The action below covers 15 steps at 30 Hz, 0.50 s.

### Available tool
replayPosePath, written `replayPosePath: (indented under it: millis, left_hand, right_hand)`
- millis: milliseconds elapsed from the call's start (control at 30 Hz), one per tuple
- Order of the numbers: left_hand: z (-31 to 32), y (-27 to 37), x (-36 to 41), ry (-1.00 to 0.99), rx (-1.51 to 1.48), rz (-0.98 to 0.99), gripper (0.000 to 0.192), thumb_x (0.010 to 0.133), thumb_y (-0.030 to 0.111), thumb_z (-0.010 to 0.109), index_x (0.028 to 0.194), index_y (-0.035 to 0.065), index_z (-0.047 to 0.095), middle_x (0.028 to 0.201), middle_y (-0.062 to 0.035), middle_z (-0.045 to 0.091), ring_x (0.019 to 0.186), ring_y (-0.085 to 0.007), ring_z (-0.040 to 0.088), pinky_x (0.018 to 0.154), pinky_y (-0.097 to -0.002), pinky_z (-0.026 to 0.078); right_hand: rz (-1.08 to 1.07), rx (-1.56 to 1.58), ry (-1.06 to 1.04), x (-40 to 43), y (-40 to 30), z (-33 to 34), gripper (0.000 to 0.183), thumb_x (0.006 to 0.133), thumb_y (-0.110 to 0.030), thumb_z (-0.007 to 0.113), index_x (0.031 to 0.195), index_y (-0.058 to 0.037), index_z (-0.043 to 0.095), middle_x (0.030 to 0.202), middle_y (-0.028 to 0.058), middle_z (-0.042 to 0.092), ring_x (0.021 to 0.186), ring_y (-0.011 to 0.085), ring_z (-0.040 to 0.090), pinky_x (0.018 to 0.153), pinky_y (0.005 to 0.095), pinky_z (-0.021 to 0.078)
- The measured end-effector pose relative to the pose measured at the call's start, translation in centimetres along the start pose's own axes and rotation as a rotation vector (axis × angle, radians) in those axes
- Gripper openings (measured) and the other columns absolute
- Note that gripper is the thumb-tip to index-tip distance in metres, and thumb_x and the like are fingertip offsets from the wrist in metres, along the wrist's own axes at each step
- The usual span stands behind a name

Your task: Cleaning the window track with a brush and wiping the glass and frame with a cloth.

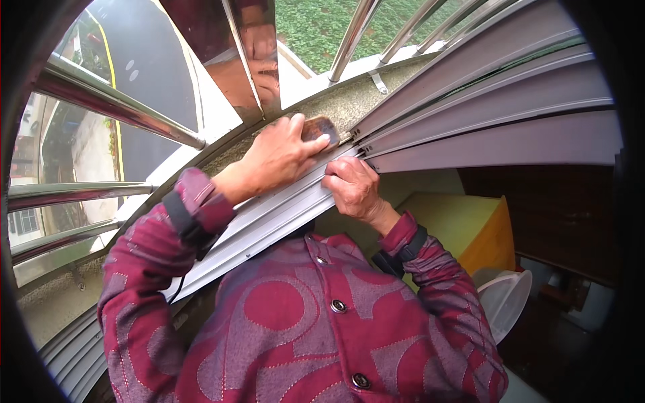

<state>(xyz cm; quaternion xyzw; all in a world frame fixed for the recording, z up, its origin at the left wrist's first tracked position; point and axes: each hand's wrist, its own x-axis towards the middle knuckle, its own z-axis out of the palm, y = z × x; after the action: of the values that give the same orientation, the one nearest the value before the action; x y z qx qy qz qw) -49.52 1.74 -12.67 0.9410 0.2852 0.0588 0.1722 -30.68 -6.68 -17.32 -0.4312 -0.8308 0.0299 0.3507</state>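
Observation:
My left hand [279,153] is above the outer side of an aluminium sliding-window track [272,204], its fingers and thumb closed around a dark brown, rounded block [320,132]. The block's exact kind is unclear. Close by on the right, my right hand [354,187] has its fingers curled at the inner part of the track, beside the lower ends of the window sashes [484,121]. Whether it grips anything is hidden by the fingers. A rough, speckled sill ledge [347,108] runs along the outer side of the track.
Outside the ledge stand shiny metal railing bars [121,108] and a reflective metal panel [252,65]. A road and green plants lie beyond. Indoors at right are a yellow box-like object [453,221] and a translucent plastic container [506,302]. A thin dark cord hangs near my left sleeve.

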Motion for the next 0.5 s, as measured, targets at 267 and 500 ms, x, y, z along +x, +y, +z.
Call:
replayPosePath:
  millis: [267,500]
  left_hand:
    - [-0.5,0.0,-3.7,0.016,-0.072,-0.029,0.047,0.076,0.02,0.065,0.121,0.0188,0.053,0.116,-0.0222,0.04,0.095,-0.0355,0.048,0.083,-0.0433,0.041]
    - [-0.1,-0.2,-1.1,0.064,-0.033,0.046,0.048,0.074,0.02,0.065,0.12,0.0192,0.052,0.109,-0.019,0.042,0.09,-0.0328,0.049,0.075,-0.042,0.044]
  right_hand:
    - [-0.002,-0.06,0.0,0.0,-0.2,-0.2,0.007,0.065,-0.011,0.056,0.072,-0.0089,0.059,0.082,0.0023,0.055,0.081,0.0203,0.055,0.067,0.0317,0.0438]
    - [0.01,-0.047,-0.058,0.1,0.1,-0.2,0.013,0.061,-0.006,0.054,0.073,-0.0084,0.058,0.082,0.0039,0.056,0.08,0.0235,0.056,0.07,0.0336,0.045]
